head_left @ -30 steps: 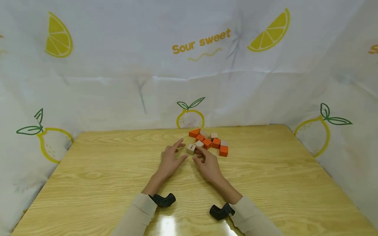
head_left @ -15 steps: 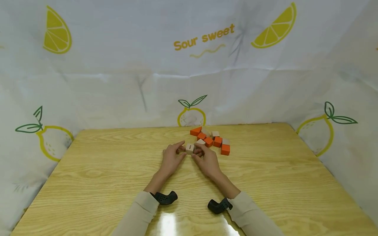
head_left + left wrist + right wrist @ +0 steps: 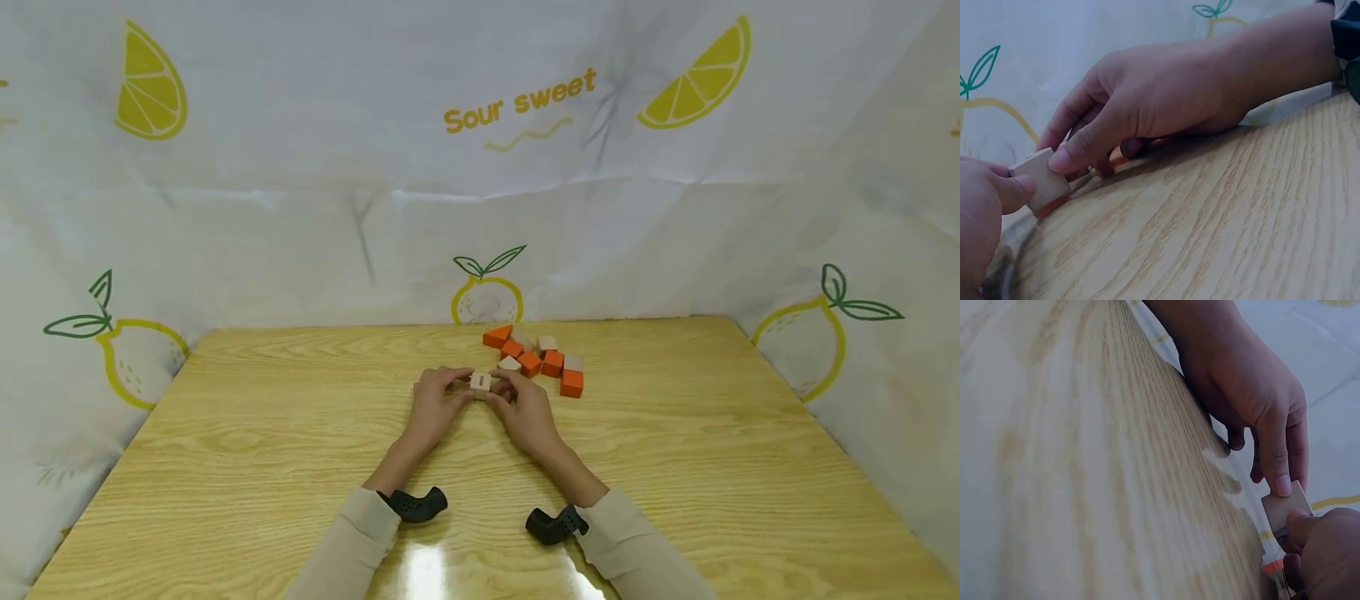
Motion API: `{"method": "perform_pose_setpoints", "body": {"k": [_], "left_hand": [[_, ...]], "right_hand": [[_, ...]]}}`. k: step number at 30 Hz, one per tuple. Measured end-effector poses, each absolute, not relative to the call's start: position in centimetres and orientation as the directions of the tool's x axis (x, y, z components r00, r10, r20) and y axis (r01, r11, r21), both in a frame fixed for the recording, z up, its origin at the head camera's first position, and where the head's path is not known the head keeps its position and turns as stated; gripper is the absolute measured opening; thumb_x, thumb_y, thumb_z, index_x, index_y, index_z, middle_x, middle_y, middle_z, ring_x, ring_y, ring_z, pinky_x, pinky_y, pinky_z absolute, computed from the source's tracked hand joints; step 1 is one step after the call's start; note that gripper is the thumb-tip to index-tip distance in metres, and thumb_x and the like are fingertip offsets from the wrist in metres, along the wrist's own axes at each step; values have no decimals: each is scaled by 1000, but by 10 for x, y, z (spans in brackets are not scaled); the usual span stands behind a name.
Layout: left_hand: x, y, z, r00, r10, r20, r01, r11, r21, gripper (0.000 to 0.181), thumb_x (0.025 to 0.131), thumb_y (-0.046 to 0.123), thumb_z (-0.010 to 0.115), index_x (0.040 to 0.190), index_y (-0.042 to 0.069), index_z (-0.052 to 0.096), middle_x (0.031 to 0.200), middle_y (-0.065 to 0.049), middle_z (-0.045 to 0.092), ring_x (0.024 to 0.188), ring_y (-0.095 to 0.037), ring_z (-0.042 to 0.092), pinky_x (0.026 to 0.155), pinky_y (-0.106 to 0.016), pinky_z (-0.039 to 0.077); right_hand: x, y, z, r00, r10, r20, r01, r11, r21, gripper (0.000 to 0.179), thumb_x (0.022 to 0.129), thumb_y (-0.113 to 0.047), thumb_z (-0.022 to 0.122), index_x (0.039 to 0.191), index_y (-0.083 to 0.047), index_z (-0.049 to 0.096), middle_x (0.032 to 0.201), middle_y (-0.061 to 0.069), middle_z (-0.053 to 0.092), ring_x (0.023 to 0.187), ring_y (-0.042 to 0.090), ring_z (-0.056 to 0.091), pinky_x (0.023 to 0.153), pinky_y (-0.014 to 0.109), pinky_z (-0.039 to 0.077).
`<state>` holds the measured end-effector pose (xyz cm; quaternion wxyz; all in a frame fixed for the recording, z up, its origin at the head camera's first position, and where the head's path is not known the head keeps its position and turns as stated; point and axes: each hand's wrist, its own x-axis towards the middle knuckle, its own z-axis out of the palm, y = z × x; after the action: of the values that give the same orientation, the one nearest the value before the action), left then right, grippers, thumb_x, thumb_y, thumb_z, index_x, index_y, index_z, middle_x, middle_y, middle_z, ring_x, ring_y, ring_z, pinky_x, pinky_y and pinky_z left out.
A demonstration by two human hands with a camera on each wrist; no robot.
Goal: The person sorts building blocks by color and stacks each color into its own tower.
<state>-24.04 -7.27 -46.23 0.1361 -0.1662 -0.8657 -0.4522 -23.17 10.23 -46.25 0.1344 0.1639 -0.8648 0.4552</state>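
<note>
A pale wooden block point(image 3: 481, 382) with a small dark mark on its top sits between my two hands. My left hand point(image 3: 435, 404) pinches it from the left with thumb and index finger. From the opposite side my right hand point(image 3: 531, 412) grips it, its thumb point(image 3: 1062, 160) pressed on the near face in the left wrist view. An orange strip point(image 3: 1052, 205) shows along the block's lower edge there. Just behind the right fingers lies another pale block point(image 3: 509, 364), partly hidden.
Beyond my right hand, several orange and pale blocks lie in a loose cluster, among them an orange triangular block point(image 3: 497, 337) and an orange cube point(image 3: 572, 383). The wooden table point(image 3: 300, 450) ends at a white cloth point(image 3: 315, 250) printed with lemons.
My hands have closed in from both sides, and the fingers now pinch the marked block. It has shifted slightly left, away from the pale block behind it, and turned square to me.
</note>
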Motion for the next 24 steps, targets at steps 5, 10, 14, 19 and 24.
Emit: {"method": "perform_pose_setpoints", "body": {"k": [5, 10, 14, 19, 24], "left_hand": [[-232, -83, -463, -910, 159, 383, 407, 519, 751, 34, 86, 18, 72, 119, 9, 68, 110, -5, 66, 99, -25, 49, 86, -48, 30], [-221, -99, -463, -905, 153, 397, 418, 493, 763, 35, 86, 18, 72, 120, 12, 68, 109, -3, 63, 98, -23, 49, 87, -47, 33], [-210, -112, -463, -900, 150, 410, 428, 487, 761, 35, 85, 17, 73, 119, 12, 68, 109, -2, 63, 94, -21, 50, 82, -44, 40], [-197, -128, -461, -907, 141, 398, 412, 502, 761, 34, 84, 15, 74, 117, 12, 68, 107, -2, 63, 93, -20, 49, 78, -40, 41], [-187, -142, -463, -921, 140, 363, 378, 545, 749, 34, 84, 15, 74, 117, 13, 68, 106, -1, 62, 94, -18, 49, 79, -39, 42]], "right_hand": [[-225, 96, -461, -895, -193, 402, -443, 491, -750, 34, 89, -12, 68, 121, -2, 61, 89, 2, 65, 73, 12, 58, 64, 28, 48], [-218, 86, -460, -864, -228, 449, -502, 464, -730, 33, 89, -12, 69, 119, -3, 62, 88, 2, 65, 75, 13, 60, 64, 27, 48], [-212, 76, -460, -852, -264, 453, -524, 450, -723, 34, 89, -13, 69, 120, -4, 62, 89, 0, 65, 75, 11, 59, 63, 26, 47], [-204, 63, -458, -853, -307, 423, -520, 425, -741, 35, 88, -14, 69, 121, -5, 61, 91, -1, 64, 76, 11, 57, 63, 25, 46], [-196, 52, -457, -850, -351, 392, -517, 414, -749, 35, 90, -15, 68, 122, -4, 60, 93, 1, 64, 77, 12, 57, 67, 27, 47]]}}
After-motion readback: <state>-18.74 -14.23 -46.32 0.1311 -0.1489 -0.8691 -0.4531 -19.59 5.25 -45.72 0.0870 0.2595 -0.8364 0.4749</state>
